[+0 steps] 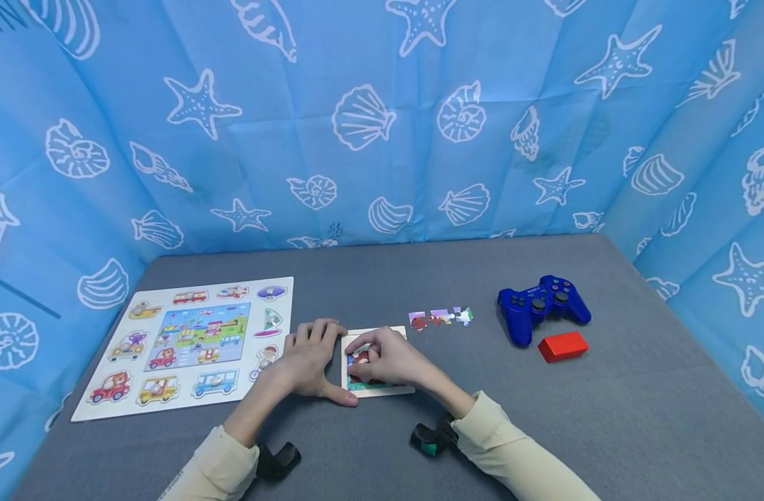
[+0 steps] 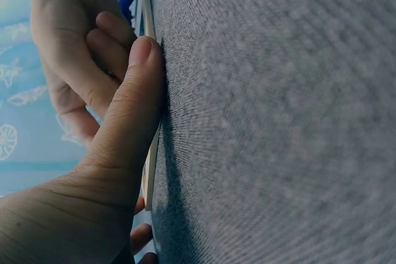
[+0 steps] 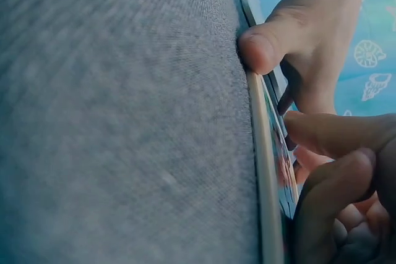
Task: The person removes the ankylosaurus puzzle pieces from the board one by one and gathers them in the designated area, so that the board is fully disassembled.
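A small jigsaw puzzle in a pale wooden frame [image 1: 388, 392] lies on the grey table, its picture in red, blue and green. My left hand [image 1: 309, 355] spreads along the frame's left side, thumb at the near left corner and fingertips by the far one. Over the left part of the puzzle, my right hand [image 1: 391, 358] curls thumb and index finger down onto a reddish puzzle piece [image 1: 360, 358], pinching it at the picture's surface. The right wrist view shows the thumb right at the picture's edge; the hand hides much of the picture.
Several loose puzzle pieces [image 1: 440, 317] lie in a row beyond the frame. A large white vehicle puzzle board [image 1: 216, 404] is at the left. To the right are a blue game controller [image 1: 538, 306] and a red block [image 1: 563, 346]. A blue seashell-print curtain [image 1: 413, 167] hangs behind the table.
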Tool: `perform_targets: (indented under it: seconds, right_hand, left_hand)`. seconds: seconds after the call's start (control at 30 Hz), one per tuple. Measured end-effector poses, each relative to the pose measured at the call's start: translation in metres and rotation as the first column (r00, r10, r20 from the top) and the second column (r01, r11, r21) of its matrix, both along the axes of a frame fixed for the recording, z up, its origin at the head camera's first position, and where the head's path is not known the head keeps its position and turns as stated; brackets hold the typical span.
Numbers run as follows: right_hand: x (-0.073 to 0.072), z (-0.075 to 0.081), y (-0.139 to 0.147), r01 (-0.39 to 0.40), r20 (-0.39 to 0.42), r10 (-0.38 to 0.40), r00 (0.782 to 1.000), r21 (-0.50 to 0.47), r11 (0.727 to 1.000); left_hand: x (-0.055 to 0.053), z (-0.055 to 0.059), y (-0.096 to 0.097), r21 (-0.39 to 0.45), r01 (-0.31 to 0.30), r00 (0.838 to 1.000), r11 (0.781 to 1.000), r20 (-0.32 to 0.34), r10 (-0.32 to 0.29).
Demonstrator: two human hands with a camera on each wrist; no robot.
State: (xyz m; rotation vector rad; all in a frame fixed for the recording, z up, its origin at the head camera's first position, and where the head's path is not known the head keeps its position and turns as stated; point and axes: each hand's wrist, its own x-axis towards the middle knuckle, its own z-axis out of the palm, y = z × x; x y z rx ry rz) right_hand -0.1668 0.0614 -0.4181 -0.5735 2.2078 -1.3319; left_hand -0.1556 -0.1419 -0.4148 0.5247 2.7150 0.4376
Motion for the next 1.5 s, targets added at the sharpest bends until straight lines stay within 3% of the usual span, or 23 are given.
perform_targets:
  seconds: [0.2, 0.4, 0.9, 1.2, 1.5]
  right_hand:
    - [0.001, -0.001, 0.001, 0.027, 0.062, -0.028, 0.998, 0.014, 1.0]
    - [0.002, -0.001, 0.0, 0.025, 0.052, -0.026, 0.998, 0.024, 0.999]
    - [0.005, 0.001, -0.001, -0.002, -0.074, 0.008, 0.997, 0.077, 0.997]
    - [0.005, 0.0, -0.003, 0.019, -0.234, 0.01, 0.972, 0.124, 0.992]
    - [0.007, -0.003, -0.002, 0.0, -0.233, 0.02, 0.972, 0.085, 0.996]
  left_hand:
    - [0.001, 0.001, 0.001, -0.017, -0.016, 1.0, 1.0, 0.006, 0.016]
    - [-0.001, -0.01, -0.001, 0.008, -0.02, 1.0, 1.0, -0.014, 0.02]
    - [-0.001, -0.011, -0.002, 0.028, -0.016, 1.0, 0.999, -0.021, 0.017]
    - [-0.001, -0.007, -0.001, 0.006, -0.005, 1.0, 1.0, -0.011, 0.005]
    - [0.0, -0.004, -0.001, -0.006, 0.001, 1.0, 1.0, -0.012, -0.001]
